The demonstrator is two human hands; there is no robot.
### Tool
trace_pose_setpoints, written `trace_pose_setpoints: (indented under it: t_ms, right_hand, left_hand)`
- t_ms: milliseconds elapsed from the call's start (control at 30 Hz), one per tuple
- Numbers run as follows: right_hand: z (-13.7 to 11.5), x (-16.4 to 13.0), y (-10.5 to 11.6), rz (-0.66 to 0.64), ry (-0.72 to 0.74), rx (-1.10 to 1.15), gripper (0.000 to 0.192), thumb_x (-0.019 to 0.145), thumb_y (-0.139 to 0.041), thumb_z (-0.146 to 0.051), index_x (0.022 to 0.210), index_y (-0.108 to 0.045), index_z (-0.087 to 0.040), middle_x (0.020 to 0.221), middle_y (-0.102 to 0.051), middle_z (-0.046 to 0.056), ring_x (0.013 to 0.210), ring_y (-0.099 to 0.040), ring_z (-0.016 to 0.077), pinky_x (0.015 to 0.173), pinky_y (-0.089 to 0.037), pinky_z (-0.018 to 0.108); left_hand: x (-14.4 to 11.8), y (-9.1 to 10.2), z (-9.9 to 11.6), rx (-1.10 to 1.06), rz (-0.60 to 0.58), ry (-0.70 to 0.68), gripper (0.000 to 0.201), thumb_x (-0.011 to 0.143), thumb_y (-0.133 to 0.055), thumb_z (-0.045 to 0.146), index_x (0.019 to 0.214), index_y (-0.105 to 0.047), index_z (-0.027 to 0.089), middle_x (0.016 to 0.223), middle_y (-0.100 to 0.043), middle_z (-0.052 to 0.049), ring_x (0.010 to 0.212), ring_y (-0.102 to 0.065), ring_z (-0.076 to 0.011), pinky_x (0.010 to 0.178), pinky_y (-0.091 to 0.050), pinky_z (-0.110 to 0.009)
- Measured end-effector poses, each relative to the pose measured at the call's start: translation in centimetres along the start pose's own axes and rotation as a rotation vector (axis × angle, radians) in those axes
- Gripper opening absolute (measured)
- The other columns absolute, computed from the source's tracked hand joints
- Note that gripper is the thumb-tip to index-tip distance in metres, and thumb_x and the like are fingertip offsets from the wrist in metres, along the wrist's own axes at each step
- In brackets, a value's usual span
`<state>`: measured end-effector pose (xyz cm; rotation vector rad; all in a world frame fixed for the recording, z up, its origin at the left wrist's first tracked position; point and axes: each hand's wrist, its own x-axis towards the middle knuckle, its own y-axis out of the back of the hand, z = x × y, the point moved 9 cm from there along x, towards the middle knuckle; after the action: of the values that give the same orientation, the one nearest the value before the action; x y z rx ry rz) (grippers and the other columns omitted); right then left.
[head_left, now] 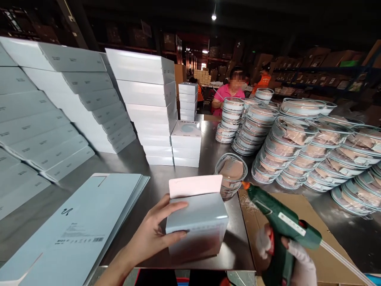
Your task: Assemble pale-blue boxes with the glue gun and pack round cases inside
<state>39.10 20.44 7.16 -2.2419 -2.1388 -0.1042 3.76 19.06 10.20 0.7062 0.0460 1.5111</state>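
Observation:
A light-blue carton (202, 222) stands near the table's front edge, its pale pink flap (195, 186) raised at the back. My left hand (149, 228) grips the carton from its left side, thumb and fingers closed on it. To the right, my right hand (301, 260), with white covering on the fingers, is wrapped around the handle of a green glue gun (285, 220). The gun's orange nozzle points up and left, apart from the carton, and a clear glue stick (342, 260) trails from its rear. Just behind the carton are stacked clear lidded containers (230, 171).
Flat blue box blanks (74, 226) lie at left. Tall stacks of finished boxes (143, 103) rise behind them. Several rows of lidded containers (293, 153) fill the right side. A cardboard sheet (315, 210) lies under the glue gun. A person in pink (230, 91) is across the table.

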Motion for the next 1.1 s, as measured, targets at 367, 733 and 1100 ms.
trace_pose_setpoints:
  t_ms: [367,733,1100]
  right_hand:
    - [3.2,0.0,10.2,0.249,-0.32,-0.291,0.025,0.069,-0.086,-0.054,0.077,-0.078,-0.031,0.05,-0.068,0.0,0.045,-0.068,0.0261,0.055,-0.064,0.039]
    - [-6.2,-1.0,-11.4,-0.51,0.649,-0.443,0.1,0.078,-0.087,-0.025,0.159,-0.031,-0.044,0.132,-0.071,0.008,0.121,-0.071,0.0308,0.099,-0.059,0.04]
    - [-8.4,-3.4,-15.3,-0.698,1.004,-0.556,0.068,0.082,-0.059,0.0,0.143,-0.049,-0.03,0.114,-0.073,0.007,0.118,-0.067,0.0237,0.111,-0.049,0.053]
  left_hand:
    - [-0.2,-0.5,0.8,-0.128,-0.241,-0.078,0.051,0.075,-0.09,0.037,0.125,-0.076,0.035,0.136,-0.068,-0.011,0.123,-0.069,-0.0311,0.102,-0.058,-0.041]
    - [-1.9,0.0,0.9,-0.261,0.096,-0.307,0.061,0.084,-0.082,0.044,0.137,-0.051,0.045,0.14,-0.053,-0.008,0.134,-0.058,-0.0318,0.106,-0.056,-0.055]
    - [-1.8,-0.4,4.1,0.096,-0.113,-0.428,0.035,0.086,-0.08,0.015,0.114,-0.075,0.035,0.138,-0.056,-0.009,0.151,-0.035,-0.0335,0.122,-0.038,-0.056]
